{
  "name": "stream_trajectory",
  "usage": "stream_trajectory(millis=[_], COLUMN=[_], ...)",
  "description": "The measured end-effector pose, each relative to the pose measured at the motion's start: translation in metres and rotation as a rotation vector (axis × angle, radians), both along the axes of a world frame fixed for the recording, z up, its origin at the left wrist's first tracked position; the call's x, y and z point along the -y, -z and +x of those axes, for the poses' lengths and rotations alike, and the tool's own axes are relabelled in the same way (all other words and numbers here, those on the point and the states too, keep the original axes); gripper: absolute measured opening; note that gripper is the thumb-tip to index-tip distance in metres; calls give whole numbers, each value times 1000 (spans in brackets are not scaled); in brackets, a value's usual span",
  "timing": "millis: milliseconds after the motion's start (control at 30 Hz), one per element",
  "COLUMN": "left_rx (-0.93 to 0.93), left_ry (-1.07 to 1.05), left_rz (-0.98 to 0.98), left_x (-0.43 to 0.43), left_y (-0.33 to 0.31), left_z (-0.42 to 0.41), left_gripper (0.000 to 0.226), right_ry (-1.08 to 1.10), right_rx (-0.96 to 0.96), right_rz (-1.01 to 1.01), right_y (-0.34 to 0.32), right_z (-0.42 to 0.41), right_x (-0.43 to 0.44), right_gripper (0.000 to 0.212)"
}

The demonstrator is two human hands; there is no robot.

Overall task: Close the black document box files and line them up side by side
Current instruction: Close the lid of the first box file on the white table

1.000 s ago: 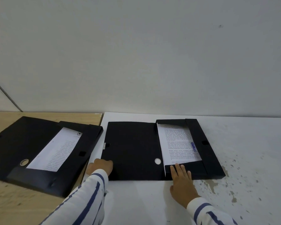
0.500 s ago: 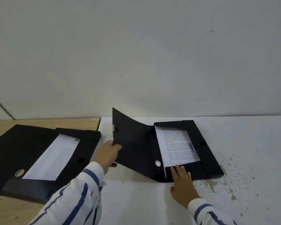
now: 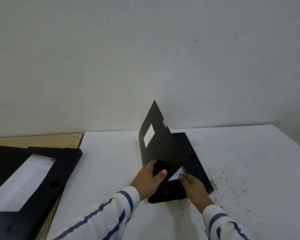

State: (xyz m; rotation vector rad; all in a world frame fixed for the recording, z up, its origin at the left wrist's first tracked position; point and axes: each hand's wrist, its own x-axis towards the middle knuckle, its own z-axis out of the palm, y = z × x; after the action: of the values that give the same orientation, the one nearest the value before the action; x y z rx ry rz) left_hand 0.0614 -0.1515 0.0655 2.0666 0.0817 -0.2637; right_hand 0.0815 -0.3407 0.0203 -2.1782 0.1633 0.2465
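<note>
The right box file [image 3: 194, 160] lies flat on the white table [image 3: 249, 161], right of centre, with its long axis running from the near edge away toward the wall and angled slightly to the left at the far end. Its lid [image 3: 160, 144] stands nearly upright, hinged along the left long side of the tray, with the far top corner pointing up against the wall; a pale label [image 3: 149, 136] shows on the lid's outer face. The left hand [image 3: 150, 179] grasps the lid's near lower edge, thumb on the face turned toward the camera and fingers behind. The right hand [image 3: 193, 187] lies palm down on the tray's near end, grasping nothing, its fingertips touching the printed sheet [image 3: 177, 174] inside. The left box file [image 3: 62, 163] lies open on the left, straddling the seam between the wooden table [image 3: 38, 140] and the white table, its long axis tilted so that the far end leans right. A sheet of paper [image 3: 24, 181] lies in its tray. The two files are well apart. The white table carries dark specks and a stain [image 3: 215, 185] near the right file's near right corner. A plain grey-white wall [image 3: 145, 58] stands behind both tables. Both sleeves are white with blue stripes.
</note>
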Motion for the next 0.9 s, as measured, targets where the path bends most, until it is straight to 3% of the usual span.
stream_trajectory(millis=[100,233,333,400,467,633,767,900], left_rx=[-35,-76,-110,-119,-133,-178,-176,-228], left_ry=[-1,-29,-81,-116,-150,-177,-176,-303], left_rz=[118,232,327,393,420,448,478,326], left_x=[17,36,47,53,55,55,55,54], left_y=[17,37,49,56,62,72,76,80], left_z=[12,29,42,49,54,58,52,45], left_gripper=[72,75,75,76,77,81,82,93], right_ry=[97,188,127,122,76,-117,-72,-69], right_rx=[-95,-246,-322,-343,-312,-157,-32,-67], right_rz=[227,484,561,569,496,77,-291,-266], right_y=[-13,-29,-25,-22,-20,-5,15,33], right_z=[24,51,68,76,82,85,74,60], right_x=[32,65,85,94,97,91,82,79], right_gripper=[21,32,50,46,33,39,32,47])
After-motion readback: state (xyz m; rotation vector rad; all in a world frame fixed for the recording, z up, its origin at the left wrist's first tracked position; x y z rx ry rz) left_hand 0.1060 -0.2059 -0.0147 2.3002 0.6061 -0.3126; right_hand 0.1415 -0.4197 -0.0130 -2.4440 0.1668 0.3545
